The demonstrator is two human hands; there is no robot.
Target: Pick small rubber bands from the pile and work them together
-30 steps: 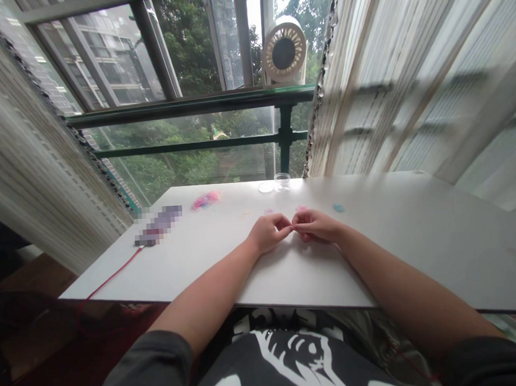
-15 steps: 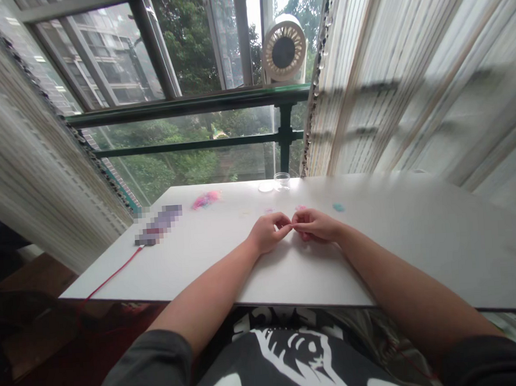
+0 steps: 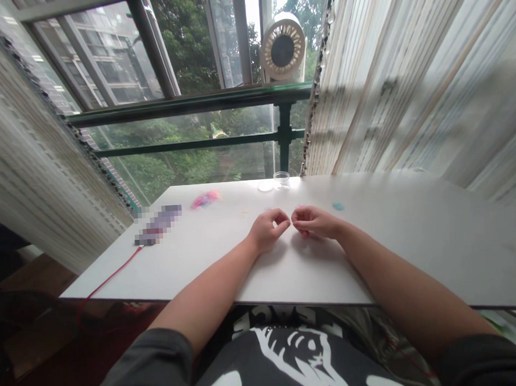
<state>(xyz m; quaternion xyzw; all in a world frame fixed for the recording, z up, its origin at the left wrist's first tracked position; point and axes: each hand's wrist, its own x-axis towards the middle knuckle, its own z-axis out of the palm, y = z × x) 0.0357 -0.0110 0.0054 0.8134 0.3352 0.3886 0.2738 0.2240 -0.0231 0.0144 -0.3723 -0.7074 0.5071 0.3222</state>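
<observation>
My left hand and my right hand are held close together just above the white table. Thumb and forefinger are pinched on each; whatever lies between the fingertips is too small to make out. A narrow gap separates the two sets of fingertips. Just beyond my hands lie small clusters of tiny pieces: a purple one and a pink one, both partly hidden by my fingers. A teal cluster sits to the right. Farther left is a mixed pink and purple heap of small pieces.
At the table's far edge stand a clear round jar and a flat white lid. A blurred-out phone-like object with a red cable lies on the left. A white fan stands by the window railing.
My fingertips, which were touching, have come slightly apart. Both hands are otherwise in nearly the same place, and the things on the table have not moved.
</observation>
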